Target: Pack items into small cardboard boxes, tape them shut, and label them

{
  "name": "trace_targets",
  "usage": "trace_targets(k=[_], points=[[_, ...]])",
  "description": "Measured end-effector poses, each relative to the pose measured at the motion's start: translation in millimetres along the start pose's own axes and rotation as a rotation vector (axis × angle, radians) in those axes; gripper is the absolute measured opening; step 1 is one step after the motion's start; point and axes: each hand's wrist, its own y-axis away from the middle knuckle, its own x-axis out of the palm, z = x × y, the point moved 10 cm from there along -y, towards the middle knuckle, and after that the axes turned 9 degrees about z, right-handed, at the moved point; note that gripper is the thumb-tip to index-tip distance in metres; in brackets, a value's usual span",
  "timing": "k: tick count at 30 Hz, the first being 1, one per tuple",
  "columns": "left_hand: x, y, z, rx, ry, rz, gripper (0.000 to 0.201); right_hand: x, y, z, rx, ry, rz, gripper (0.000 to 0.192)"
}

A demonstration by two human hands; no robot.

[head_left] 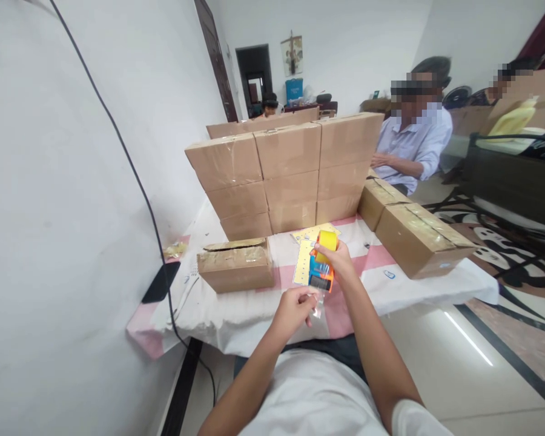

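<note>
My right hand (341, 259) is wrapped round the upper part of a tape dispenser (319, 266), which has a blue and orange body, a yellow roll at the top and a dark roller low down. Just below it, my left hand (291, 310) is closed in a pinch on a crumpled bit of clear tape (318, 307). Whether that bit still joins the dispenser I cannot tell. Behind the dispenser, yellow printed sheets (302, 261) lie on the cloth. To the left stands a small cardboard box (236, 266) with tape across its top.
Stacked cardboard boxes (290, 172) form a wall at the back of the cloth-covered table (245, 315). Two taped boxes (418, 239) line the right side. A black phone (161, 282) and a hanging cable (152, 212) are at left. A co-worker (413, 142) sits beyond the boxes.
</note>
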Motion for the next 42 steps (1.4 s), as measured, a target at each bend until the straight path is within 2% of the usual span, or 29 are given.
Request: trace_targets(k=[5, 9, 13, 20, 23, 25, 27, 31, 37, 42], points=[[-5.1, 9, -6, -0.006, -0.048, -0.034, 0.048, 5, -11, 10, 0.0, -0.1, -0.005, 0.048], [-3.5, 18, 4, -0.026, -0.034, -0.033, 0.047, -1, -17, 19, -0.037, -0.098, -0.024, 0.046], [-8.9, 18, 10, -0.054, -0.004, -0.045, 0.054, 0, -14, 23, 0.005, -0.158, 0.012, 0.049], [1.5, 11, -2, -0.028, 0.069, 0.095, 0.047, 16, 13, 13, 0.142, -0.191, 0.156, 0.047], [4.9, 18, -2, -0.05, 0.064, 0.151, 0.046, -2, 19, 15, 0.054, -0.149, 0.024, 0.048], [5.9, 24, -3, -0.069, 0.055, 0.179, 0.047, -19, 21, 23, -0.045, -0.056, -0.112, 0.048], [8.0, 28, -10, -0.067, 0.047, 0.2, 0.048, -27, 21, 32, -0.111, 0.039, -0.188, 0.047], [10.6, 32, -30, -0.052, 0.029, 0.174, 0.05, -24, 14, 38, -0.135, 0.054, -0.185, 0.048], [6.4, 41, -58, -0.043, 0.024, 0.106, 0.053, -21, 14, 54, -0.279, 0.18, -0.239, 0.053], [11.1, 48, -60, -0.053, -0.007, 0.105, 0.051, -11, 6, 41, -0.183, 0.07, -0.174, 0.062]])
